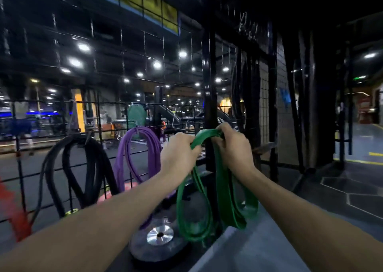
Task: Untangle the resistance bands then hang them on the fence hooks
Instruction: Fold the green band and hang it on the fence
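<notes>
While the green bands (222, 180) are hanging at centre frame, my left hand (178, 153) and right hand (233, 147) are both clamping their gathered top. They are looking light, soft and stretchy, so I am judging the top bend the best hold.

Green bands (223, 189) looped, apparently against fence (132, 162)

Along the wire fence (62, 168) I count one bundle of green bands (223, 189) gripped in my two hands, left (178, 153) and right (234, 147), one purple bundle (134, 157) and one black bundle (83, 168) hanging on it, and one weight plate (159, 242) at its foot.
</notes>
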{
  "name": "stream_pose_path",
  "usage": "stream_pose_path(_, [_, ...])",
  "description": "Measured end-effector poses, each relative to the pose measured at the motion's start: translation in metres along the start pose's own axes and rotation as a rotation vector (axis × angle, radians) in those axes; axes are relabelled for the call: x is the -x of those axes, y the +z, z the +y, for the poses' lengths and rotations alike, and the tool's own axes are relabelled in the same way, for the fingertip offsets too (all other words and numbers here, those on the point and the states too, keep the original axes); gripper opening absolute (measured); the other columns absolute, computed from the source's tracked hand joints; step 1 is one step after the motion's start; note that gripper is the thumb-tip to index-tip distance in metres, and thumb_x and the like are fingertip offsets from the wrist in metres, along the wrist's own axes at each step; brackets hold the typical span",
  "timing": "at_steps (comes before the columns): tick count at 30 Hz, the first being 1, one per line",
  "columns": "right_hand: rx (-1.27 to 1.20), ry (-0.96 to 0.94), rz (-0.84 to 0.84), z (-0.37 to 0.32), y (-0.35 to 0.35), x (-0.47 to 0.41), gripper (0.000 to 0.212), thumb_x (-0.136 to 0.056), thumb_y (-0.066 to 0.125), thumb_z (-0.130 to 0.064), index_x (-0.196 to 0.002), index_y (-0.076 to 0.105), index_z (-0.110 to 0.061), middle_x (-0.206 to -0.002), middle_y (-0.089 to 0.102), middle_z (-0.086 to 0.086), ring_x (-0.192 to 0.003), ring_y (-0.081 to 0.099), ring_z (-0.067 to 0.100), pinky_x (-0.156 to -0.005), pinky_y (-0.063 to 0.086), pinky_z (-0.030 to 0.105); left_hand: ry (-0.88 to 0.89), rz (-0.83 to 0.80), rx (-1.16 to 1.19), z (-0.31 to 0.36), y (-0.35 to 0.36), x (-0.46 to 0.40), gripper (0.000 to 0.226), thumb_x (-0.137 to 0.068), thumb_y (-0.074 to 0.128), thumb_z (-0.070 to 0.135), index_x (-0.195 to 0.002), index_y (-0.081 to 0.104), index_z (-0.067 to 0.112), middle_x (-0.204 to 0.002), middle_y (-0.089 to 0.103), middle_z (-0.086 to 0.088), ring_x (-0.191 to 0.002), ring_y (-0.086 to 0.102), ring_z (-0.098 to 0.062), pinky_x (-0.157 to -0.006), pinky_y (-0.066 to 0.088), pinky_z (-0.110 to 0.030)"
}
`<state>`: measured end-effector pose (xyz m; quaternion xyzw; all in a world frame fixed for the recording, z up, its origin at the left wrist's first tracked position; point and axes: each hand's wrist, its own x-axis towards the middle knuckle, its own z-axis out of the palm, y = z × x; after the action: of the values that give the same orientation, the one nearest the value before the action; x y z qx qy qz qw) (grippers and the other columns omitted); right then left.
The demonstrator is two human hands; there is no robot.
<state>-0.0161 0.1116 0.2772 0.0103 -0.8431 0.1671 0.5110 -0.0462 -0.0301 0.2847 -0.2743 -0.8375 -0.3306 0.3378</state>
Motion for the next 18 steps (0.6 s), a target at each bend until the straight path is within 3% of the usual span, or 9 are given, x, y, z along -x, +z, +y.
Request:
stream_pose_path(5, [-0.144, 0.004, 0.082, 0.019, 0.038, -0.043, 0.009, -0.093, 0.053, -0.020, -0.100, 0.051, -0.014, -0.073, 0.060, 0.001, -0.062, 0.056, 0.020, -0.053, 0.045, 0.034, 0.007, 0.069, -0.028, -0.010, 0.008, -0.052, 0.017, -0.086, 0.061, 0.021, -0.092, 0.073, 0.010, -0.068, 0.066, -0.005, -0.050, 0.053, -0.013, -0.043, 0.036, -0.019])
stream_pose_path(9, [-0.204, 0.083, 0.144, 0.027, 0.065, -0.074, 0.014, -0.093, 0.054, -0.024, -0.106, 0.058, -0.025, -0.081, 0.066, -0.002, -0.070, 0.061, 0.020, -0.061, 0.051, 0.035, -0.058, 0.093, 0.001, -0.016, 0.014, -0.088, 0.024, -0.085, 0.064, 0.021, -0.105, 0.071, 0.010, -0.089, 0.071, -0.008, -0.076, 0.067, -0.024, -0.062, 0.049, -0.025])
stream_pose_path(14, [-0.285, 0.168, 0.115, 0.035, 0.093, -0.107, 0.022, -0.095, 0.049, -0.028, -0.112, 0.060, -0.036, -0.086, 0.067, -0.005, -0.075, 0.062, 0.016, -0.064, 0.049, 0.031, -0.023, 0.174, -0.058, -0.020, 0.018, -0.121, 0.023, -0.080, 0.068, 0.017, -0.103, 0.068, 0.014, -0.095, 0.069, -0.005, -0.083, 0.065, -0.024, -0.078, 0.055, -0.033])
stream_pose_path(18, [-0.381, 0.072, 0.149, 0.037, 0.118, -0.121, 0.014, -0.094, 0.051, -0.033, -0.092, 0.065, -0.031, -0.070, 0.065, -0.012, -0.058, 0.055, 0.006, -0.050, 0.036, 0.024, 0.009, 0.218, -0.196, -0.030, 0.019, -0.134, 0.018, -0.082, 0.064, 0.010, -0.098, 0.058, 0.016, -0.095, 0.063, -0.003, -0.082, 0.060, -0.025, -0.068, 0.044, -0.031])
